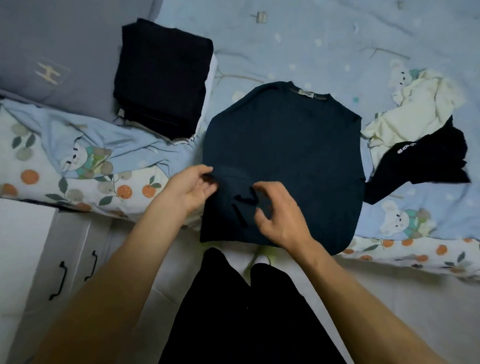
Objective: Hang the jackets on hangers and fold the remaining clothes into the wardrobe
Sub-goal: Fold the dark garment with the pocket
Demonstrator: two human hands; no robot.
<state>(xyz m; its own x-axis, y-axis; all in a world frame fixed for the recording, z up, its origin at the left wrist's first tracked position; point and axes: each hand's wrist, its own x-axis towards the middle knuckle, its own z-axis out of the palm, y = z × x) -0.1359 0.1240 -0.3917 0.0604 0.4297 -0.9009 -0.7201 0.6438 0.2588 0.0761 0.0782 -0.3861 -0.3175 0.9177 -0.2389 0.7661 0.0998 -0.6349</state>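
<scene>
Head view, looking down at the bed edge. Dark teal sweater (284,156) lies flat on the light blue bedsheet (316,38), neck label at the far end, hem hanging just over the near edge of the mattress. Sleeves appear tucked in — body outline is a rounded rectangle.

Left hand (188,189): at the sweater's lower left edge, fingers curled and pinching the fabric there. Right hand (278,210): over the lower middle of the sweater, thumb and fingers bent, nipping up a small ridge of cloth; dark creases show between the two hands.

Folded stack of dark clothes (160,80) sits to the left of the sweater, near but not touching, with pale layers showing at its lower edge. To the right — an unfolded heap: cream garment (419,109) with a black garment (424,164) bearing white lettering lying partly on it, the black one just beside the sweater's right edge.

Grey pillow (49,32) at upper left. White cabinet (66,254) with black handles stands below left, beside the bed. Person's black shorts (239,319) fill the lower centre.
</scene>
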